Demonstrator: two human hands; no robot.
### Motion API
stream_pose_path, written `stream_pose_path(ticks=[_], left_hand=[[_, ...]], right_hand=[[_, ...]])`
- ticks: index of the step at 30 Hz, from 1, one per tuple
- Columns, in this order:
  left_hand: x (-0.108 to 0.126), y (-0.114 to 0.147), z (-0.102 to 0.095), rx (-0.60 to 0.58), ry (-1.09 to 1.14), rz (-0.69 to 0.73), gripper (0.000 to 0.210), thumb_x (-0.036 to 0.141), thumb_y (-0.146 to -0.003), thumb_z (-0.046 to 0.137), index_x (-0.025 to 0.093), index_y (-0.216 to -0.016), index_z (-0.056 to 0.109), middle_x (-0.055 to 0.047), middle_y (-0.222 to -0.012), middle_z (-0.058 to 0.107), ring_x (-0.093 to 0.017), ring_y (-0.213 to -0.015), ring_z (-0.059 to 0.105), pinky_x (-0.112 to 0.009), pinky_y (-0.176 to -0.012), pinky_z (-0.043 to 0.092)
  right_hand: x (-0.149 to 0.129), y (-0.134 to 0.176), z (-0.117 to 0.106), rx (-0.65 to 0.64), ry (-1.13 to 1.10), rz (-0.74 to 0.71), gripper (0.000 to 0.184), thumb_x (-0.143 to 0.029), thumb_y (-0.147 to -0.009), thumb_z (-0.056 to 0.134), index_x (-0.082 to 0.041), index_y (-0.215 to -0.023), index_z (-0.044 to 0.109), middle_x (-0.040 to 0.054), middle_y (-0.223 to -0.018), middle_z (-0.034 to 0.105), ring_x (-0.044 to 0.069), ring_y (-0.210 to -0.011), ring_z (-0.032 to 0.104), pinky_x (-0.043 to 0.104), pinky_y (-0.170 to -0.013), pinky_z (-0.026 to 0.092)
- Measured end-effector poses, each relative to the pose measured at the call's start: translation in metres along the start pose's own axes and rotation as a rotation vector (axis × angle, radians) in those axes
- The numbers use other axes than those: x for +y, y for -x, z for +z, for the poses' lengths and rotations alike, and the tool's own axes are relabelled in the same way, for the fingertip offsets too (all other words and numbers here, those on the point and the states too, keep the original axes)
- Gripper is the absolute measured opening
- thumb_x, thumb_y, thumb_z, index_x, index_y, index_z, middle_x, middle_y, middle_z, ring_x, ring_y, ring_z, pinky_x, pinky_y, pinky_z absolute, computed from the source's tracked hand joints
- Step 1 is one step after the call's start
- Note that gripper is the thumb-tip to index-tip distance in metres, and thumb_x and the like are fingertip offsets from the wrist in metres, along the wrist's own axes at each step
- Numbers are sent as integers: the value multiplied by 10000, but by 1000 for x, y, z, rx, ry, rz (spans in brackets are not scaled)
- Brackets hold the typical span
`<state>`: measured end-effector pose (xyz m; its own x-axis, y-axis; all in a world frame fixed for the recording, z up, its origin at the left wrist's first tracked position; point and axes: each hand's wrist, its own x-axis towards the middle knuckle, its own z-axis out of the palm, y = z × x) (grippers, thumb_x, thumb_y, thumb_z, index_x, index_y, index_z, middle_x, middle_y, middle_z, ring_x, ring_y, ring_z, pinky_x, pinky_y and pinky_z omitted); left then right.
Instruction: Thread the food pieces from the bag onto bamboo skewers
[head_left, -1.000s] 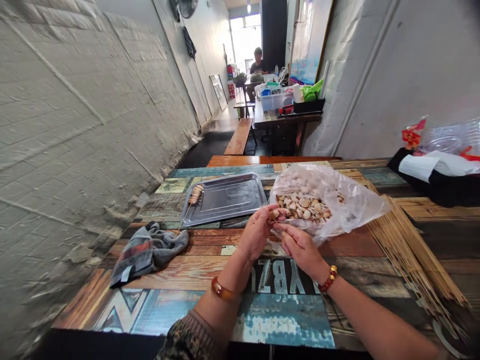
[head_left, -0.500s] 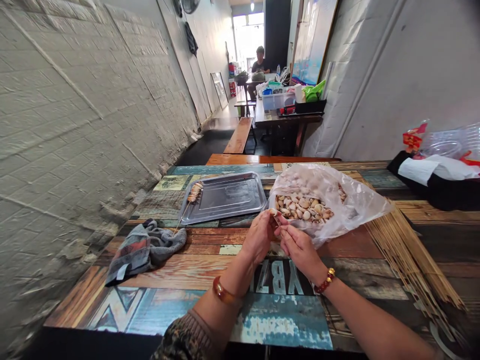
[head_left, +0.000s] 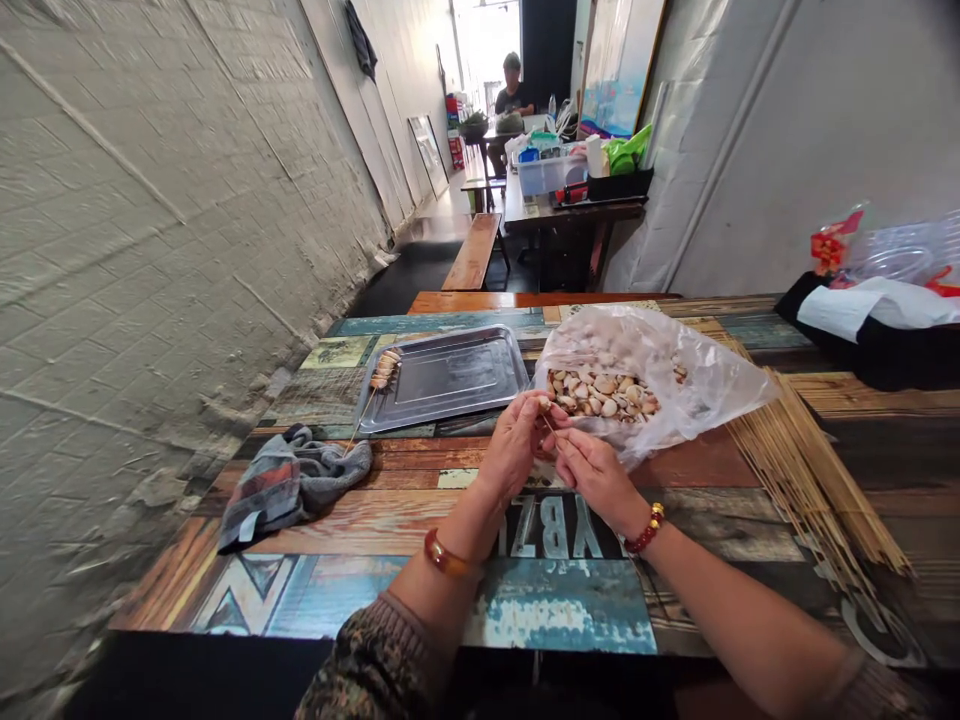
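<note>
My left hand (head_left: 511,445) is closed, its fingertips pinching a small pale clam (head_left: 544,404). In my right hand (head_left: 596,478) is a thin bamboo skewer (head_left: 551,430), which slants up to the clam; whether it has pierced the clam is hidden by the fingers. Just beyond both hands lies a clear plastic bag (head_left: 705,385), open at the front, with many clams (head_left: 607,396) showing inside. On the left side of a dark metal tray (head_left: 461,372) rests a loaded skewer (head_left: 385,370), its stick hanging over the near rim. Bare bamboo skewers (head_left: 814,470) lie in a bundle at the right.
A grey cloth (head_left: 292,485) lies on the table's left. A black container (head_left: 862,350) with white paper and plastic stands at the far right. Behind are a wooden bench (head_left: 474,252), another table with a plastic bin (head_left: 551,175), and a seated person (head_left: 514,95).
The whole view has shifted, so the table sits slightly higher in the picture. Both hands keep close together with the clam and skewer between them.
</note>
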<state>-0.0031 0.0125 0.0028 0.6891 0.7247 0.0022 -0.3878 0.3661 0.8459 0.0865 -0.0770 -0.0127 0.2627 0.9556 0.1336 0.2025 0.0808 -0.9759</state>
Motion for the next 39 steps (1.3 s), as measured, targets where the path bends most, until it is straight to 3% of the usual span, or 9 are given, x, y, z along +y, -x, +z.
stream_pose_path(ticks=[8, 16, 19, 26, 39], left_hand=[[-7, -1, 6, 140, -127, 22, 310, 480, -811, 550, 184, -900, 524, 5, -694, 608, -141, -651, 631, -196, -501, 424], [-9, 2, 15, 211, -175, 45, 295, 494, -830, 497, 204, -880, 485, 11, -702, 616, -145, -582, 619, -190, -404, 392], [-11, 1, 13, 217, -209, 54, 311, 509, -838, 477, 203, -895, 486, 0, -715, 626, -149, -580, 618, -192, -395, 381], [-17, 1, 14, 231, -242, 121, 297, 481, -857, 467, 188, -826, 500, -19, -720, 635, -168, -711, 647, -245, -614, 473], [-11, 8, 18, 199, -172, 32, 338, 498, -841, 485, 168, -816, 553, -29, -739, 663, -87, -467, 501, -211, -472, 420]], right_hand=[[7, -2, 6, 79, 96, -58, 317, -375, -935, 354, -202, -695, 467, -44, -493, 442, 106, -455, 406, 238, -497, 344], [11, -3, 12, 126, 148, -80, 276, -339, -929, 353, -208, -725, 484, -42, -506, 444, 116, -446, 418, 240, -470, 335], [11, -4, 13, 141, 197, -95, 262, -311, -929, 343, -201, -762, 513, -34, -515, 463, 124, -457, 443, 245, -478, 346], [18, -6, 15, 245, 268, -186, 244, -257, -907, 354, -188, -778, 548, 53, -711, 638, 166, -653, 588, 268, -608, 429], [16, -5, 14, 243, 344, -171, 222, -244, -903, 364, -203, -773, 539, 49, -716, 634, 171, -665, 576, 271, -614, 416]])
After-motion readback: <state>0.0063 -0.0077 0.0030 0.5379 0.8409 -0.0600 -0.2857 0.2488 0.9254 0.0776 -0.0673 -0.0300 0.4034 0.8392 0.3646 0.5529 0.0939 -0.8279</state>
